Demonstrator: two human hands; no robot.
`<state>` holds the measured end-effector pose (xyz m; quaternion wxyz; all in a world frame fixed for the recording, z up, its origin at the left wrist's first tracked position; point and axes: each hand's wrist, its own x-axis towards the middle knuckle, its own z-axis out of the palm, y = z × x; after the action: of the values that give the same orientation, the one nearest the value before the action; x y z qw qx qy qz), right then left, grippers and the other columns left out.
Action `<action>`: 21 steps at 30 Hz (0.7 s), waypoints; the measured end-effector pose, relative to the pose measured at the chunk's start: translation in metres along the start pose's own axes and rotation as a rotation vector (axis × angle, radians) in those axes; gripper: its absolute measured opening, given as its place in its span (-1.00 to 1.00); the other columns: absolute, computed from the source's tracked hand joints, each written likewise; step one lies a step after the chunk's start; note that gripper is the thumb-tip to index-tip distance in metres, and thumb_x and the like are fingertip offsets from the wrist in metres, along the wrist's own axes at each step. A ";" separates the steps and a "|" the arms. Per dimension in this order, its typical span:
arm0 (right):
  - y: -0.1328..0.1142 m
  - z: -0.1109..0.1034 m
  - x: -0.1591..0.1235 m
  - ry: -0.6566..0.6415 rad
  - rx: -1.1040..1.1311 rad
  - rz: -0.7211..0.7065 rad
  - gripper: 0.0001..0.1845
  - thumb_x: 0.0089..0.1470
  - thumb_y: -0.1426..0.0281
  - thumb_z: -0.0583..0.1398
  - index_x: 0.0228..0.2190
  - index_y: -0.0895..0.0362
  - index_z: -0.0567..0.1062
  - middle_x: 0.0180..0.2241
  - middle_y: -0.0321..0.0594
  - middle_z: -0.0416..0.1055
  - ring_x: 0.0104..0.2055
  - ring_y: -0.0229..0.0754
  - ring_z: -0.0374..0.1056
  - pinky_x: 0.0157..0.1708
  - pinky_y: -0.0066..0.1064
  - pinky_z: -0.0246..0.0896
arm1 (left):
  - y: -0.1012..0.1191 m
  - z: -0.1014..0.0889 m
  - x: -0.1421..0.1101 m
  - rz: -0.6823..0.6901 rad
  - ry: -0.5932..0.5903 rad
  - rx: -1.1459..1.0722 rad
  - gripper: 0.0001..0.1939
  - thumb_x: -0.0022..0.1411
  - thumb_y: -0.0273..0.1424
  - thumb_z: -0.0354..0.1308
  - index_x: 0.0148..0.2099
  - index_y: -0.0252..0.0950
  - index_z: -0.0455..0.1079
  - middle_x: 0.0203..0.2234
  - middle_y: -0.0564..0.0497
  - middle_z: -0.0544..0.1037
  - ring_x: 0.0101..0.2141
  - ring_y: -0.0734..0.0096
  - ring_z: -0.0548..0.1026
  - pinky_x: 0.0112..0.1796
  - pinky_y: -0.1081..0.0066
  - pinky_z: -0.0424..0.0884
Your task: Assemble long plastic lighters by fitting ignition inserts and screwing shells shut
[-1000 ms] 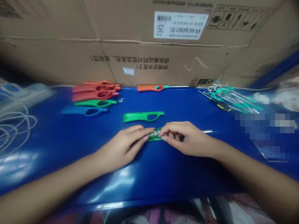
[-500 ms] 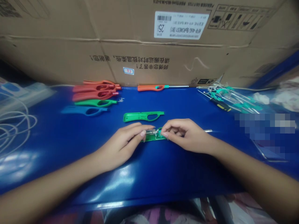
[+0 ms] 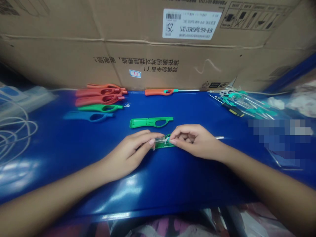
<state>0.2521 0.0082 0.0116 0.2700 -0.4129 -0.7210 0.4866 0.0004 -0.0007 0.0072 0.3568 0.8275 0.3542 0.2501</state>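
Note:
A green lighter half-shell (image 3: 161,145) lies on the table between my hands. My left hand (image 3: 138,146) pinches a clear fuel tank (image 3: 159,140) over the shell's left part. White and teal inner parts (image 3: 167,141) show just right of the tank. My right hand (image 3: 195,141) has its fingers pressed together on these inner parts; exactly what is in the pinch is hidden. A metal lighter tube (image 3: 219,137) sticks out beyond the right hand. Another green half-shell (image 3: 151,122), its inside facing up, lies just behind.
Red, green and blue lighter shells (image 3: 101,98) lie at back left. An orange lighter (image 3: 159,92) rests before the cardboard box (image 3: 148,52). Metal tubes with teal parts (image 3: 249,102) and a screwdriver (image 3: 232,110) lie back right. A white cable (image 3: 29,128) coils at left.
Almost nothing differs. Both hands keep their places at the green half-shell, with only a very slight shift of the fingers and of the view.

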 end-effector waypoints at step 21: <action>0.001 0.000 0.000 0.008 -0.043 -0.030 -0.84 0.16 0.33 0.24 -0.38 0.19 0.53 -0.53 -0.33 0.33 -0.53 -0.38 0.15 -0.56 -0.52 0.04 | 0.004 0.001 0.000 0.046 -0.041 0.056 -0.68 0.48 -0.40 0.00 0.17 -0.24 0.44 -0.23 -0.01 0.56 -0.25 0.43 0.50 -0.18 0.46 0.42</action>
<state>0.2526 0.0087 0.0112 0.2710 -0.4097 -0.7363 0.4654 0.0026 -0.0025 0.0096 0.3349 0.8499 0.3347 0.2312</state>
